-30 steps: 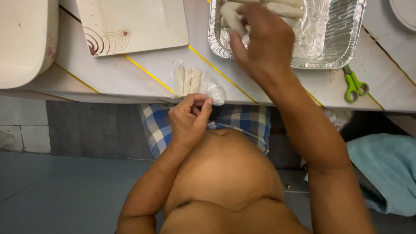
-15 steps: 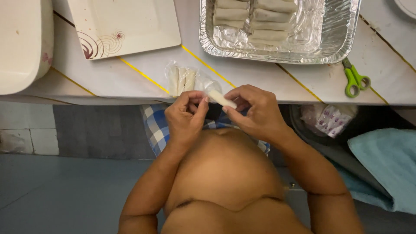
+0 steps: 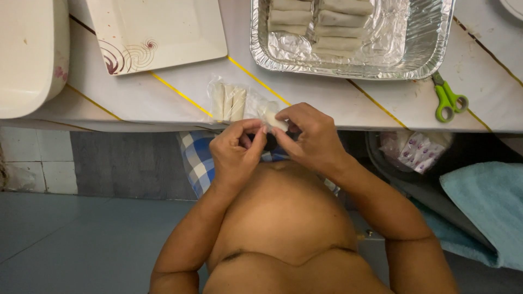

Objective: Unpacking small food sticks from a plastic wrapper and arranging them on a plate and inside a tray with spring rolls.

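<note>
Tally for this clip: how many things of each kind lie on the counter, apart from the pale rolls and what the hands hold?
Foil tray: 1
Square white plate: 1
Clear plastic bag: 1
Green scissors: 1
Cream container: 1
White dish, only its edge in view at the top right corner: 1
Total: 6

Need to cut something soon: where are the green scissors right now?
In the head view, the green scissors lie on the white counter at the right, just beside the foil tray's lower right corner, right of both hands.
</note>
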